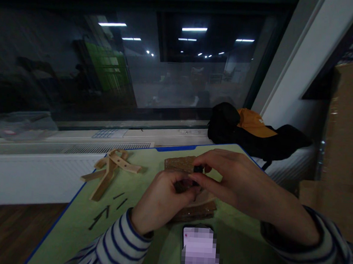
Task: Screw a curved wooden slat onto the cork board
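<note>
My right hand (236,177) reaches in from the right, with thumb and fingers pinched on a small black cylindrical piece (198,169). Just below it, my left hand (166,197) is closed, fingertips touching the right hand's fingers; what it holds is hidden. Under both hands lies a brown bundle in clear plastic wrap (179,163), mostly covered by them. A pale, wood-coloured part (200,198) shows between the hands and the bundle's near edge.
Curved wooden pieces (111,174) lie at the table's far left. Several dark screws or bolts (101,215) are scattered nearer. A phone (200,251) rests in front of the bundle on the green, blue-edged table (58,236). Beyond are a radiator, window and black-and-orange bag (254,125).
</note>
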Tool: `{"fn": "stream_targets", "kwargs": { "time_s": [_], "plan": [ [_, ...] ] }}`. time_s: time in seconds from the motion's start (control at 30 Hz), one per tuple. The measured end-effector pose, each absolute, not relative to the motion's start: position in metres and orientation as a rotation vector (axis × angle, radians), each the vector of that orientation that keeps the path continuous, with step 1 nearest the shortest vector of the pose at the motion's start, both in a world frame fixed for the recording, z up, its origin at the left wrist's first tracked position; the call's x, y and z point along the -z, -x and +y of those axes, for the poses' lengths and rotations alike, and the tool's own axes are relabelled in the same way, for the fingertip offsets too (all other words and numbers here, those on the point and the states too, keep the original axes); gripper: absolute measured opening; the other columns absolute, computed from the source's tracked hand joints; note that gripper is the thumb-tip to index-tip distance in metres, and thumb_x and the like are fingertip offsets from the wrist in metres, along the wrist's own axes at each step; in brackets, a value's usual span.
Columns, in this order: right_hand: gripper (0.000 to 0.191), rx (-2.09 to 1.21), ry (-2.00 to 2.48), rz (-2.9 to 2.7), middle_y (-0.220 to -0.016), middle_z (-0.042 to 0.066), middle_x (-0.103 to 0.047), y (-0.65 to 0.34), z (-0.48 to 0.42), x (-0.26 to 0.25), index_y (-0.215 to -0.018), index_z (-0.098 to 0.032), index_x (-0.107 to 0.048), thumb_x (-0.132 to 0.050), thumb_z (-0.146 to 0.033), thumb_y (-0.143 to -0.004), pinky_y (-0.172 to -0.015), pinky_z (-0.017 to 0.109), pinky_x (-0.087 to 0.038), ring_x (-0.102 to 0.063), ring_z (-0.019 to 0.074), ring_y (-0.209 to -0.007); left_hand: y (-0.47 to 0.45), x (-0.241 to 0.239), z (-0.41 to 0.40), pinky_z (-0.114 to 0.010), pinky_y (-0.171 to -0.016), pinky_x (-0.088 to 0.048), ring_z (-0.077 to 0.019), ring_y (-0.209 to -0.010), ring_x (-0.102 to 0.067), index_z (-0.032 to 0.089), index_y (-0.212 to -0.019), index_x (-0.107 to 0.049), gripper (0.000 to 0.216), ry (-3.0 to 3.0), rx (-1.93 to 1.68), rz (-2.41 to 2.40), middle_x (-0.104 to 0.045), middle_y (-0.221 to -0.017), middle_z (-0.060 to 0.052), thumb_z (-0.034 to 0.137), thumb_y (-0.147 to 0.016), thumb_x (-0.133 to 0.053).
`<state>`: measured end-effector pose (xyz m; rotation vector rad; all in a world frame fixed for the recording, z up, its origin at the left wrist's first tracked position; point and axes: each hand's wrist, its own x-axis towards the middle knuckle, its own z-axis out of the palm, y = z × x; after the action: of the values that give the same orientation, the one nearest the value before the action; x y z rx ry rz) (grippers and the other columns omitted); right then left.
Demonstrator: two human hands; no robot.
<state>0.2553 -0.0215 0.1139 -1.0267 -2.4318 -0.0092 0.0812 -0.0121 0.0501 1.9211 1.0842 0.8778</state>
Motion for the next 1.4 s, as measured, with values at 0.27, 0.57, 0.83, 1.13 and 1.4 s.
{"fn": "stream_targets", "kwargs": {
  "time_s": [0.27, 0.57, 0.83, 1.13, 1.4],
  "plan": [
    [0.027, -0.056, 0.968, -2.439, -0.1, 0.0, -0.064, -0.2575, -0.0251, -0.1172, -0.112, -0.02, -0.055, -0.054, -0.031, -0.087, -0.08, 0.024, -0.042, -0.058, 0.0134, -0.093, -0.0806, -0.0527, -0.0114, -0.026, -0.064, -0.046, -0.0156, -0.073, -0.063, 0.019, -0.079, -0.068, 0.011, -2.015, -0.945, 1.136, -0.071, -0.079, 0.0, 0.027, -0.077, -0.06],
    [0.021, -0.136, 0.914, -2.5, -0.102, -0.002, -0.065, -0.2586, -0.0249, -0.1182, -0.108, -0.023, -0.057, -0.052, -0.02, -0.087, -0.081, 0.025, -0.041, -0.059, 0.0133, -0.093, -0.0809, -0.0551, -0.0127, -0.027, -0.067, -0.046, -0.016, -0.077, -0.062, 0.017, -0.081, -0.069, 0.012, -2.042, -0.907, 1.105, -0.071, -0.084, -0.002, 0.023, -0.078, -0.058],
    [0.019, -0.094, 0.963, -2.489, -0.088, -0.001, -0.064, -0.2577, -0.0237, -0.1172, -0.103, -0.02, -0.059, -0.053, -0.027, -0.087, -0.073, 0.026, -0.042, -0.059, 0.0139, -0.082, -0.0803, -0.0571, -0.0146, -0.028, -0.073, -0.046, -0.0185, -0.088, -0.061, 0.016, -0.073, -0.067, 0.013, -1.964, -0.849, 1.051, -0.069, -0.089, -0.004, 0.02, -0.079, -0.055],
    [0.018, -0.131, 0.993, -2.471, -0.085, 0.0, -0.063, -0.2582, -0.0245, -0.1185, -0.1, -0.019, -0.058, -0.053, -0.031, -0.087, -0.072, 0.026, -0.041, -0.059, 0.015, -0.081, -0.0811, -0.0587, -0.0151, -0.025, -0.067, -0.047, -0.0157, -0.078, -0.061, 0.018, -0.081, -0.069, 0.015, -1.91, -0.838, 0.978, -0.069, -0.08, -0.001, 0.022, -0.08, -0.055],
    [0.018, -0.142, 1.018, -2.454, -0.084, -0.001, -0.063, -0.2575, -0.0224, -0.119, -0.099, -0.02, -0.059, -0.053, -0.033, -0.087, -0.07, 0.025, -0.042, -0.059, 0.0139, -0.079, -0.0828, -0.056, -0.0129, -0.027, -0.068, -0.047, -0.0161, -0.074, -0.062, 0.019, -0.084, -0.069, 0.012, -1.964, -0.897, 1.114, -0.071, -0.082, -0.001, 0.023, -0.075, -0.063]
  ]
}}
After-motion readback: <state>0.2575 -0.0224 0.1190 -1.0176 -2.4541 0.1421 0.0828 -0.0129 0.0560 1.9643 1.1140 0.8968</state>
